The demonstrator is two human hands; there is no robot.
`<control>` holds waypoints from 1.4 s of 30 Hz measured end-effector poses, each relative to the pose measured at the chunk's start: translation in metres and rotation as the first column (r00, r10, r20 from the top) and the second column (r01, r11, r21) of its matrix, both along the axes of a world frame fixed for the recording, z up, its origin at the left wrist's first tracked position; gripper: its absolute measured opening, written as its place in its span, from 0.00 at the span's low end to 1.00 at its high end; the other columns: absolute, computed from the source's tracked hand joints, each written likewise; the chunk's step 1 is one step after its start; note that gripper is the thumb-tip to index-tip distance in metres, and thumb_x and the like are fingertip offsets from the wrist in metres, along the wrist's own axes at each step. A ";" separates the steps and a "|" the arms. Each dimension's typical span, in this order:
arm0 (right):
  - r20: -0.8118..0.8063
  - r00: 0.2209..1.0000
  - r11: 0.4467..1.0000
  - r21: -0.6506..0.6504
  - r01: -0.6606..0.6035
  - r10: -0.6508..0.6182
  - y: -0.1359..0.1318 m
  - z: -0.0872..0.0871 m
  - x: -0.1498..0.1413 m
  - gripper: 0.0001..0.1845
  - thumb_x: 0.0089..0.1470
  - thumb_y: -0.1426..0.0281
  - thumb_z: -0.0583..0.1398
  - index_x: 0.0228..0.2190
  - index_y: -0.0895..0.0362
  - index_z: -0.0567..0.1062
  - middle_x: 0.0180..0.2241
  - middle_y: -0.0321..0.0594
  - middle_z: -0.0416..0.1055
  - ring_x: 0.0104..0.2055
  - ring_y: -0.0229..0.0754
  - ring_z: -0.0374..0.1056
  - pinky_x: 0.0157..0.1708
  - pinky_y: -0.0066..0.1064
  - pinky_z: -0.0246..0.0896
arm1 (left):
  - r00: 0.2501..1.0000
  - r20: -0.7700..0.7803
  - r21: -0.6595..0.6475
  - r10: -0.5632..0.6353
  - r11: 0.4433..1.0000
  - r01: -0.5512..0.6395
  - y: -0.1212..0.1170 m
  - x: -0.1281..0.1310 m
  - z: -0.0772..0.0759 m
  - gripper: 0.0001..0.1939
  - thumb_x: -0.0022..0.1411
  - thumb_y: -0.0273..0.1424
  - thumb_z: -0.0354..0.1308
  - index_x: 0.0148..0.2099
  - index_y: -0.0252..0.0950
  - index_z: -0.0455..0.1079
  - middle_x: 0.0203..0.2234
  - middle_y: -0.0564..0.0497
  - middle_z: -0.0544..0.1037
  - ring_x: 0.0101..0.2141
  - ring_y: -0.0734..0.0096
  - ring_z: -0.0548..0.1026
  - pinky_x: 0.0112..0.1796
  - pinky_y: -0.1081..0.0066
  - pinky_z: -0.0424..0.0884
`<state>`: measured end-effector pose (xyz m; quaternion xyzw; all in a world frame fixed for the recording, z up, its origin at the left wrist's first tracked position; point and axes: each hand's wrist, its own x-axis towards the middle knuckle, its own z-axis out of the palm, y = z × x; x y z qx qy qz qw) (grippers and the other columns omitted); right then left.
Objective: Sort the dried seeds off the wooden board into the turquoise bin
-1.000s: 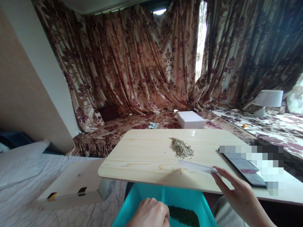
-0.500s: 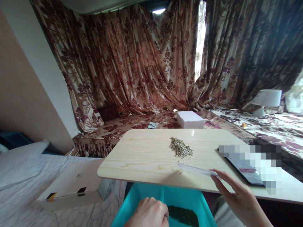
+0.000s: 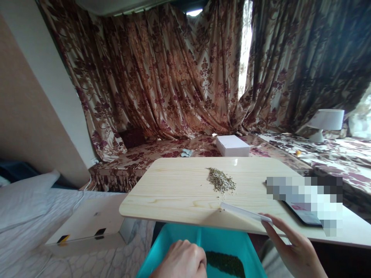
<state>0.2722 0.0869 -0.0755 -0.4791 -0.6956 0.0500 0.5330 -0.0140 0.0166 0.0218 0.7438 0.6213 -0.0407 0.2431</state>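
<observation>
A small heap of green seeds (image 3: 221,180) lies on a pale wooden board (image 3: 174,193). My right hand (image 3: 292,247) pinches a white card (image 3: 245,212) on edge, resting on the board near its front rim, just below the heap. Under that rim a teal plastic tub (image 3: 226,241) holds a dark pile of the same seeds (image 3: 224,264). My left hand (image 3: 181,260) grips the tub's near left side with curled fingers.
A phone (image 3: 304,216) lies at the board's right end. Beyond the board are a white box (image 3: 232,145) on a patterned bench, a white lamp (image 3: 326,123) at right, heavy curtains behind, and a bed with a flat white box (image 3: 89,224) at left.
The card in my right hand has slid toward the board's front edge and slightly right. My left hand stays on the tub.
</observation>
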 end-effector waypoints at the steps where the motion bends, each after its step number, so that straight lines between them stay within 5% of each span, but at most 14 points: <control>1: -0.008 1.000 1.000 0.005 -0.004 0.004 0.000 0.000 -0.002 0.17 0.53 0.53 0.60 0.37 0.50 0.81 0.35 0.38 0.82 0.34 0.46 0.79 0.34 0.28 0.75 | 1.000 0.003 -0.002 0.000 1.000 0.000 0.000 0.000 0.000 0.18 0.59 0.30 0.46 0.41 0.38 0.78 0.40 0.44 0.78 0.45 0.55 0.72 0.47 0.64 0.65; 12: -0.017 0.982 0.977 -0.105 -0.188 0.187 -0.021 0.009 -0.013 0.10 0.55 0.60 0.61 0.36 0.48 0.81 0.32 0.35 0.82 0.28 0.42 0.78 0.28 0.22 0.73 | 1.000 0.017 0.008 0.014 1.000 -0.014 -0.003 -0.003 0.004 0.18 0.58 0.28 0.47 0.41 0.39 0.77 0.41 0.45 0.78 0.46 0.57 0.72 0.47 0.65 0.65; 21: -0.048 0.990 0.990 0.043 0.137 -0.134 0.017 0.017 -0.007 0.18 0.53 0.53 0.59 0.35 0.53 0.80 0.30 0.40 0.82 0.30 0.45 0.78 0.30 0.27 0.74 | 1.000 0.012 0.025 0.011 1.000 -0.011 -0.002 -0.005 -0.002 0.18 0.58 0.28 0.46 0.40 0.39 0.78 0.40 0.45 0.78 0.45 0.56 0.72 0.47 0.64 0.65; 28: 0.064 0.992 0.992 0.056 0.110 -0.113 0.032 0.036 -0.026 0.18 0.56 0.56 0.56 0.35 0.55 0.79 0.33 0.44 0.82 0.32 0.48 0.79 0.32 0.33 0.75 | 1.000 0.019 0.073 0.019 0.997 -0.020 -0.004 -0.009 -0.007 0.17 0.60 0.29 0.46 0.41 0.38 0.77 0.39 0.44 0.78 0.45 0.56 0.72 0.46 0.64 0.66; 42: 0.105 0.991 0.995 0.064 0.076 -0.083 0.027 0.041 -0.032 0.17 0.57 0.57 0.56 0.35 0.53 0.80 0.34 0.42 0.82 0.31 0.46 0.79 0.28 0.31 0.75 | 1.000 -0.013 -0.004 0.028 1.000 -0.028 0.000 -0.008 -0.003 0.18 0.60 0.28 0.46 0.42 0.37 0.77 0.42 0.44 0.78 0.46 0.55 0.72 0.48 0.64 0.65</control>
